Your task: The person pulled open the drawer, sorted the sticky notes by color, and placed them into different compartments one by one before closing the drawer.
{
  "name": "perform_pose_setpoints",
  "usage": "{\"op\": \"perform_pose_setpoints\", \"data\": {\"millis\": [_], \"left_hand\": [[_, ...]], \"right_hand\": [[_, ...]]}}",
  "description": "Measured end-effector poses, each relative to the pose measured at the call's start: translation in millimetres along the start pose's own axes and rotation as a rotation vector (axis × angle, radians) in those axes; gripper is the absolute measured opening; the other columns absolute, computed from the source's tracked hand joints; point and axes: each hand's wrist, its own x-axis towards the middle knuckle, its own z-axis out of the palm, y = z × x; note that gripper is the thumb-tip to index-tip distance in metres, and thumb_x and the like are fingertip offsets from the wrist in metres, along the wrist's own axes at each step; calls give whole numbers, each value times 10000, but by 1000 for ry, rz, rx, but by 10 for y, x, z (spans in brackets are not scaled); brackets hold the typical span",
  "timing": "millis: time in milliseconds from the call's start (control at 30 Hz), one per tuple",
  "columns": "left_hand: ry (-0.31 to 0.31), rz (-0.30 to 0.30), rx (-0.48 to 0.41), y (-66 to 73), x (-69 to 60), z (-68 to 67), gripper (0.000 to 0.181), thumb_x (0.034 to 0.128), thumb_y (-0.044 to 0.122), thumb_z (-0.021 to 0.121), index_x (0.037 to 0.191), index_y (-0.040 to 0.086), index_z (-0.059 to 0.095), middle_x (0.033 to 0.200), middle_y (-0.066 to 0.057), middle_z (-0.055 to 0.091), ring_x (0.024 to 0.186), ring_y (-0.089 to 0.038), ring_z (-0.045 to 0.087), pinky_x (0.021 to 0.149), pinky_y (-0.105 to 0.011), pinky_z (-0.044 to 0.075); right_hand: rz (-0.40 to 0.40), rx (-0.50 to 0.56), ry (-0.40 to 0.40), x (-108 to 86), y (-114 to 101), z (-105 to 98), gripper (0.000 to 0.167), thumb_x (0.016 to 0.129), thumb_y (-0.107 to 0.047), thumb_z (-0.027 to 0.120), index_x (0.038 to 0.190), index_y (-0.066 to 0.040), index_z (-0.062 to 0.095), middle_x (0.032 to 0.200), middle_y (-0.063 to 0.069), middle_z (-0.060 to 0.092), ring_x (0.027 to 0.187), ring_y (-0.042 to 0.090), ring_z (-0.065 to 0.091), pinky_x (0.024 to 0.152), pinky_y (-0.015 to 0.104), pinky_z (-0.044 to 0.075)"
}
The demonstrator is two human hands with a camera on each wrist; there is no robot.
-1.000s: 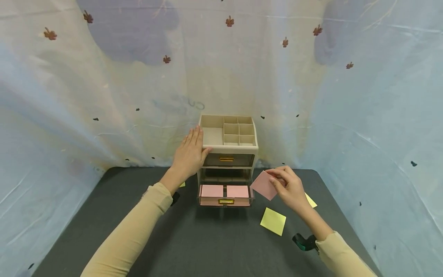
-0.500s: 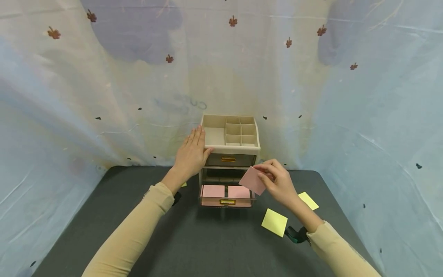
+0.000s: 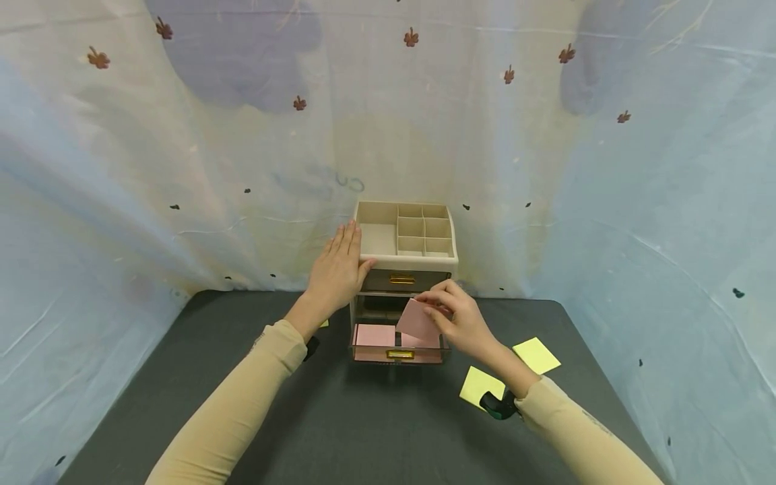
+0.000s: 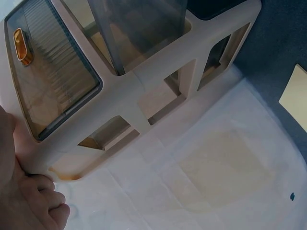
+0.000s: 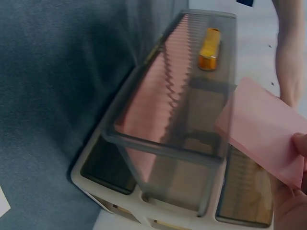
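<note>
A beige desk organizer (image 3: 407, 263) stands at the table's back, its lower clear drawer (image 3: 397, 355) pulled out. Pink note stacks (image 3: 376, 335) lie inside that drawer, on both sides. My left hand (image 3: 335, 273) rests on the organizer's upper left edge, fingers straight along the side and thumb at the front; the left wrist view shows it against the organizer's corner. My right hand (image 3: 462, 318) pinches a pink sticky-note pad (image 5: 266, 127) between thumb and fingers, tilted above the drawer's right part. In the head view the pad partly hides the right stack.
Two yellow sticky notes, a front one (image 3: 476, 385) and a back one (image 3: 537, 356), lie on the dark table (image 3: 388, 431) at the right. Another yellow note (image 4: 298, 98) lies left of the organizer. A patterned curtain (image 3: 388, 135) hangs behind.
My right hand has carried the pink pad leftward, from beside the drawer to over its right part. The left hand has stayed on the organizer.
</note>
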Motion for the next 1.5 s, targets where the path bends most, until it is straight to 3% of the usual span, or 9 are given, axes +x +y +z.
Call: {"op": "perform_pose_setpoints", "data": {"millis": [200,533,1067,1500], "left_hand": [[-6,-8,-2,13,-1,-11,798,1121,519,318,1647,-30,76,1728,-197,28,1598,-364,72,1287,-495,170],[-2,-4,14,22,-12,-17,792,1124,508,319,1644,-38,76,1725,-207,40,1592,-380,119,1283,-498,187],[0,-10,-13,9,-7,2,793,1123,510,326,1649,-28,75,1727,-187,11,1597,-370,98,1292,-485,145],[5,-4,-7,17,-7,-3,793,1123,514,311,1645,-32,73,1725,-198,24,1595,-373,107,1286,-494,175]], "right_hand": [[-20,-14,-63,25,41,146,221,927,32,755,1121,-72,781,1031,47,612,878,159,616,709,304,578],[53,7,-163,21,32,306,220,936,33,741,1127,-69,780,1042,51,611,935,192,635,819,392,604],[104,62,-360,85,94,380,202,997,-43,698,1173,-104,777,1063,33,651,856,113,586,703,275,510],[125,-41,-394,160,165,445,193,989,-107,731,1175,-96,782,1094,48,677,949,181,654,759,282,535]]}}
